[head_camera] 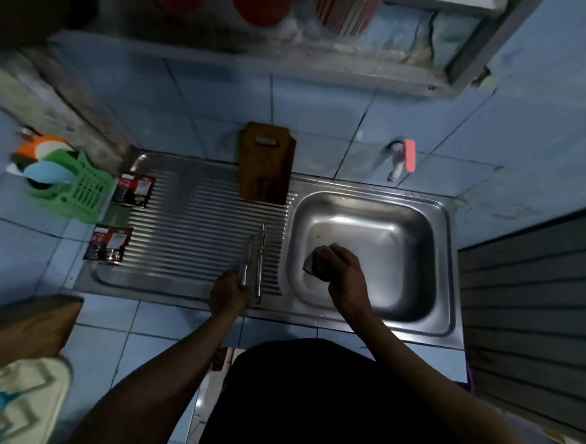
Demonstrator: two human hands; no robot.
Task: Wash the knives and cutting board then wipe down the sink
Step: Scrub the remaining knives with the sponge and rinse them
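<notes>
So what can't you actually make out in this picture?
All in the head view:
- Sponge: mostly hidden under the right hand.
- Knife handle end: covered by the left hand.
- Sachets: print too small and dim.
- Tap: running or not, too blurred to tell.
- Red items on the shelf: cut off by the top edge.

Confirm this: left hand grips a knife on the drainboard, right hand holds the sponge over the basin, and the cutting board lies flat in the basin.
Wrong on the cutting board: the head view shows it on the drainboard, apparently propped against the wall. The left hand grips a knife there; the right hand holds the sponge over the basin.
</notes>
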